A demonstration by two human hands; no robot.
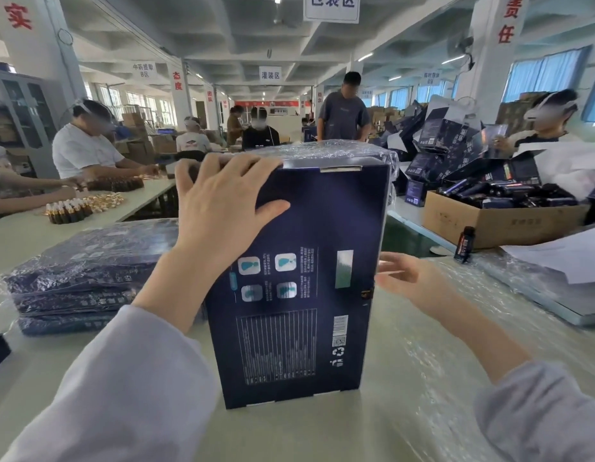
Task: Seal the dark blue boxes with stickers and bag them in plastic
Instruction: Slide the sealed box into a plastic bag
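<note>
Under the left hand's (219, 208) bent fingers stands the blue box (299, 295), upright on the table (306, 431), with plastic (339, 153) over its top. The fingers hold its top edge. Right hand (412, 278) fingers hang loose just beside it. Past them, a cardboard box (496, 225) holds dark bottles (509, 191).

A dark blue box (299, 278) stands up tall on the desk (322, 428), clear plastic (339, 153) over its top. Bagged blue boxes (79, 271) lie stacked left.
</note>
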